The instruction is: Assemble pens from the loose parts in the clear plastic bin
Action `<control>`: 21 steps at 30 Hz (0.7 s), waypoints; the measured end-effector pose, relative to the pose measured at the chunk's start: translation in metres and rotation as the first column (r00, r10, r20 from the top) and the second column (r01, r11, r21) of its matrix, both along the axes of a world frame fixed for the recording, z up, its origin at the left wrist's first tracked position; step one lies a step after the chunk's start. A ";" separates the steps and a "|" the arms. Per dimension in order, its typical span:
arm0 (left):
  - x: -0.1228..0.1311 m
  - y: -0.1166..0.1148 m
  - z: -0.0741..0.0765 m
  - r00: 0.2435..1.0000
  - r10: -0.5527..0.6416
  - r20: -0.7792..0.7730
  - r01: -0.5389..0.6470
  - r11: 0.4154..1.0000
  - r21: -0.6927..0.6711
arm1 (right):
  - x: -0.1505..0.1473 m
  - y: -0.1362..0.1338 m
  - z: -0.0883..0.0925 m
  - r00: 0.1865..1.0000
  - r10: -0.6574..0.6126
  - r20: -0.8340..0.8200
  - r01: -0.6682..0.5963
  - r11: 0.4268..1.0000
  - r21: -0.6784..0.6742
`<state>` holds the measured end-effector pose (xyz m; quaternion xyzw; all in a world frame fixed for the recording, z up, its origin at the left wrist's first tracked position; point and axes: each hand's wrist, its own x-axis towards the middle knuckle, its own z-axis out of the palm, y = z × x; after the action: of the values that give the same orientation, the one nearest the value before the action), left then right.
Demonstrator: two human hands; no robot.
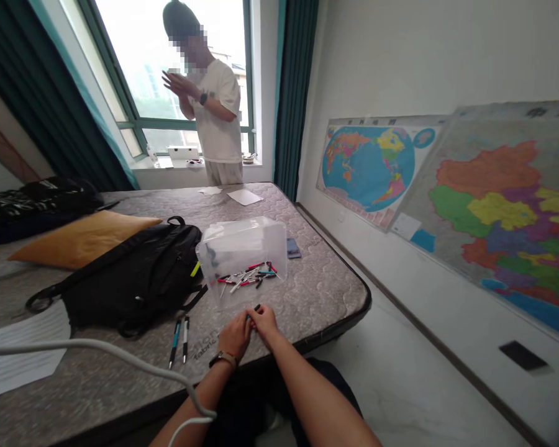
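Note:
Both of my hands meet over the front of the mattress (pixel 307 292). My left hand (pixel 235 335), with a watch on its wrist, and my right hand (pixel 263 320) are closed together on a small dark pen (pixel 256 308). Just beyond them a clear plastic box (pixel 242 251) lies tipped on its side, with several pens and pen parts (pixel 249 277) spilling from its open mouth. Two more pens (pixel 180 338) lie side by side left of my left hand.
A black backpack (pixel 135 279) and an orange cushion (pixel 81 239) lie to the left. A phone (pixel 293 248) rests right of the box. A white sheet (pixel 18 354) and a grey cable (pixel 121 357) are near me. Another person (pixel 214 105) stands at the window. Maps (pixel 470 192) hang on the right wall.

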<state>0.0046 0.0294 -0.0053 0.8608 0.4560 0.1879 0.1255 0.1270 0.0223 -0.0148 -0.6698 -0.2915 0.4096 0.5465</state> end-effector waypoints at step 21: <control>0.001 0.000 0.005 0.998 0.020 -0.054 -0.022 0.999 -0.033 | 0.012 -0.013 0.018 0.909 0.063 -0.413 0.007 0.986 0.166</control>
<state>0.0060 0.0291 -0.0008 0.8585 0.4714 0.1583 0.1256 0.1390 0.0088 0.0028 -0.5157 -0.2105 0.5256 0.6430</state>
